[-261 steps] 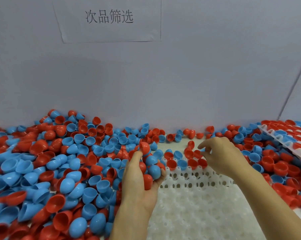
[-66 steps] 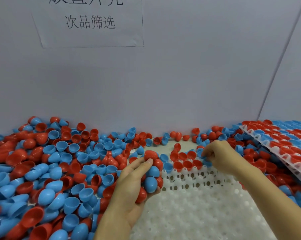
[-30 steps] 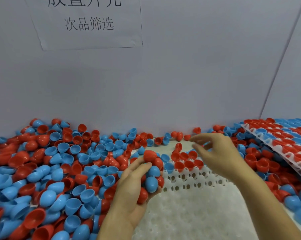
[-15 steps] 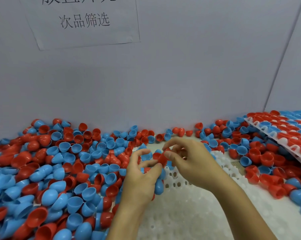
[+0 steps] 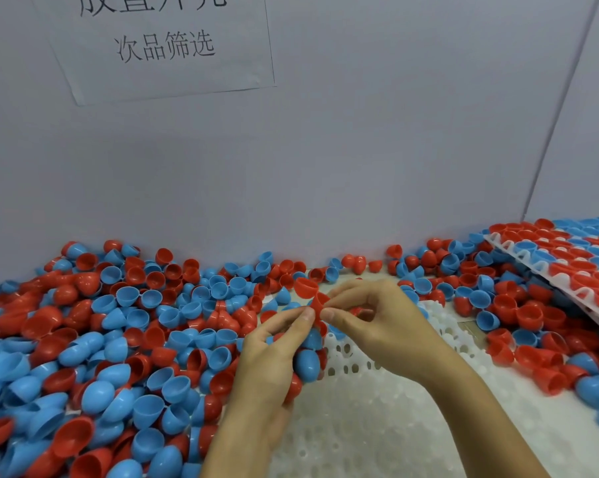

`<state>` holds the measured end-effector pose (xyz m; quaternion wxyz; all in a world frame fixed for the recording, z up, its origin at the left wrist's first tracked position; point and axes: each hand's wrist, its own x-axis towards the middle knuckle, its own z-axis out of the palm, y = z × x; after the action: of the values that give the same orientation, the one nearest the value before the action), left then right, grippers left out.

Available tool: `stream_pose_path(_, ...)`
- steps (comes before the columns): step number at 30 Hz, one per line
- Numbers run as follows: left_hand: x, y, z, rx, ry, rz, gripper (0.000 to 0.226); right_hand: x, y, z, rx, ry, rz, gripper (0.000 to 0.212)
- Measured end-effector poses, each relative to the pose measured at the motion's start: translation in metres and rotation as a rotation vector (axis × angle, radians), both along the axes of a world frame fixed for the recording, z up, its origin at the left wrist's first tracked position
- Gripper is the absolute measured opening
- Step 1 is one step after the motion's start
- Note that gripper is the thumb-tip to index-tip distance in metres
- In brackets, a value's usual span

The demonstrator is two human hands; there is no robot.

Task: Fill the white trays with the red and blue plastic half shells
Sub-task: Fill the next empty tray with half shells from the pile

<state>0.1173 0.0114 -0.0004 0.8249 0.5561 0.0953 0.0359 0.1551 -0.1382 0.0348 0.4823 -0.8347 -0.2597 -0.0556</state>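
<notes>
Loose red and blue half shells (image 5: pixel 125 339) lie heaped on the left and along the back wall, some cup-up, some dome-up. An empty white tray (image 5: pixel 377 419) lies flat in front. A filled white tray (image 5: pixel 567 267), tilted, carries rows of red and blue shells at right.

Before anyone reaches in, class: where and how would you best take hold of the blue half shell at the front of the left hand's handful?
Probably by its rounded outer wall, fingers either side, coming from the right over the white tray. The blue half shell shows its smooth dome toward the tray; its rim is hidden against the left hand, whose palm blocks the other side.
</notes>
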Motion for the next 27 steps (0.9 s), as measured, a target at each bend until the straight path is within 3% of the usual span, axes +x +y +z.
stream_pose_path(3,-0.001,0.000,0.000,0.024,-0.004,0.007,0.023,-0.002,-0.001,0.002,-0.031,-0.008,0.018,0.027)
stream_pose_path(6,-0.001,0.002,0.000,0.022,-0.007,-0.022,0.018,0.000,-0.004,0.001,-0.014,-0.030,-0.077,0.017)
stream_pose_path(8,-0.002,0.005,0.001,0.067,-0.026,-0.038,0.018,-0.001,-0.005,0.000,-0.005,-0.015,-0.089,0.022)
stream_pose_path(13,-0.005,0.010,0.003,0.193,-0.053,-0.110,0.022,-0.001,-0.004,-0.002,-0.225,-0.101,-0.090,0.028)
stream_pose_path(19,-0.005,0.009,0.005,0.118,-0.011,-0.043,0.013,0.014,-0.021,0.003,-0.209,-0.095,-0.264,0.022)
stream_pose_path(27,-0.005,0.009,0.007,0.049,0.014,0.023,0.014,0.073,-0.116,-0.002,-0.809,-0.015,-0.635,0.026)
